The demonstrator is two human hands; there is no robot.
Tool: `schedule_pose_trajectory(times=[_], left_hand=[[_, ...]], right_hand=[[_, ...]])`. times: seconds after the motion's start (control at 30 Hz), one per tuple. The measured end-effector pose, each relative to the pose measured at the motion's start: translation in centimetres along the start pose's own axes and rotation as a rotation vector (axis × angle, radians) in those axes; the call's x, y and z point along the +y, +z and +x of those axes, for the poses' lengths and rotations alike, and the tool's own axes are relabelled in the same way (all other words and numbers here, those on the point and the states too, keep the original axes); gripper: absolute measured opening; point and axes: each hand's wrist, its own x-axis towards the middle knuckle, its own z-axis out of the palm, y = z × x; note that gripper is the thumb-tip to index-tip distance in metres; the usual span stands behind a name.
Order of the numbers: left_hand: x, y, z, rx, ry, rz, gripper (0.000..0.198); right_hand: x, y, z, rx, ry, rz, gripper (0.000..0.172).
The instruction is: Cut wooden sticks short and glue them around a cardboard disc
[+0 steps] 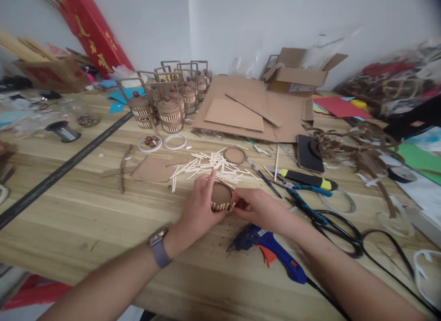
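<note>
A round cardboard piece (221, 193) with short sticks standing along its near rim is held at the table's middle. My left hand (201, 202) wraps round its left side, index finger raised, thumb along the near edge. At its right near edge, my right hand (253, 207) pinches a small stick against the rim. Loose pale sticks (210, 164) are scattered just beyond, beside a second cardboard ring (234, 155). A blue glue gun (275, 249) lies below my right hand.
Several lidded stick baskets (170, 115) stand at the back left, near cardboard sheets (237, 114). Pliers (306, 203), black scissors (341, 231), a yellow-black cutter (306, 177) and a phone (309, 153) lie on the right. Another person's hand (4, 148) shows at the left edge.
</note>
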Motion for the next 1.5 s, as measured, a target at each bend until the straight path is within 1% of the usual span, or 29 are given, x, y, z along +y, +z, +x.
schedule_pose_trajectory(times=[0.17, 0.33, 0.47, 0.6, 0.77, 0.87, 0.93, 0.97, 1.0, 1.07, 1.1, 1.17, 1.2, 1.23, 1.3, 1.33, 1.4, 1.47, 1.5], left_hand=[[0.0, 0.0, 0.0, -0.002, 0.006, 0.002, 0.104], [0.1, 0.0, 0.1, -0.010, -0.009, -0.006, 0.104], [-0.1, -0.1, 0.1, -0.006, 0.010, -0.029, 0.108], [-0.2, -0.1, 0.2, -0.022, 0.016, -0.047, 0.109], [-0.2, -0.2, 0.3, -0.046, 0.008, -0.078, 0.115], [-0.3, -0.3, 0.3, -0.068, -0.021, -0.098, 0.119], [-0.4, -0.3, 0.3, -0.074, -0.029, -0.107, 0.117], [-0.4, -0.3, 0.4, -0.078, -0.032, -0.113, 0.115], [-0.5, -0.4, 0.4, -0.084, -0.037, -0.125, 0.113], [-0.6, -0.6, 0.4, -0.108, -0.058, -0.157, 0.111], [-0.7, -0.7, 0.4, -0.123, -0.070, -0.175, 0.112], [-0.7, -0.9, 0.3, -0.137, -0.091, -0.196, 0.117], [-0.6, -1.0, 0.3, -0.131, -0.099, -0.197, 0.120], [-0.6, -1.0, 0.3, -0.120, -0.105, -0.192, 0.123], [-0.3, -0.9, 0.2, -0.090, -0.108, -0.172, 0.127], [-0.2, -0.9, 0.1, -0.077, -0.109, -0.156, 0.128], [0.1, -0.7, 0.1, -0.053, -0.110, -0.115, 0.128], [0.3, -0.4, 0.0, -0.033, -0.118, -0.074, 0.126], [0.4, -0.4, 0.0, -0.028, -0.122, -0.060, 0.125]], right_hand=[[0.0, 0.1, 0.1, -0.003, -0.040, -0.080, 0.006], [0.1, 0.0, 0.1, 0.024, -0.083, -0.080, 0.007], [0.5, 0.1, 0.2, 0.041, -0.163, -0.040, 0.010], [1.0, 0.3, 0.4, 0.072, -0.244, -0.081, 0.013], [1.1, 0.5, 0.6, 0.093, -0.274, -0.128, 0.015], [1.0, 0.5, 0.6, 0.077, -0.276, -0.150, 0.014], [1.0, 0.3, 0.6, 0.060, -0.271, -0.177, 0.013], [0.9, 0.2, 0.5, 0.056, -0.266, -0.192, 0.010], [0.8, 0.0, 0.4, 0.059, -0.256, -0.204, 0.007], [0.5, -0.7, 0.0, 0.091, -0.225, -0.217, 0.016], [0.4, -1.2, -0.4, 0.118, -0.199, -0.221, 0.017], [0.0, -2.3, -1.6, 0.161, -0.112, -0.242, 0.007], [-0.2, -2.8, -2.5, 0.168, -0.052, -0.262, 0.008], [-0.3, -3.2, -3.5, 0.148, 0.019, -0.288, 0.015], [-0.3, -3.6, -5.8, 0.072, 0.161, -0.335, 0.022], [-0.2, -3.4, -6.9, 0.021, 0.239, -0.349, 0.023], [0.2, -2.5, -8.9, -0.050, 0.354, -0.345, 0.019], [0.7, -0.9, -10.2, -0.096, 0.403, -0.302, 0.016], [1.0, -0.1, -10.5, -0.098, 0.404, -0.275, 0.014]])
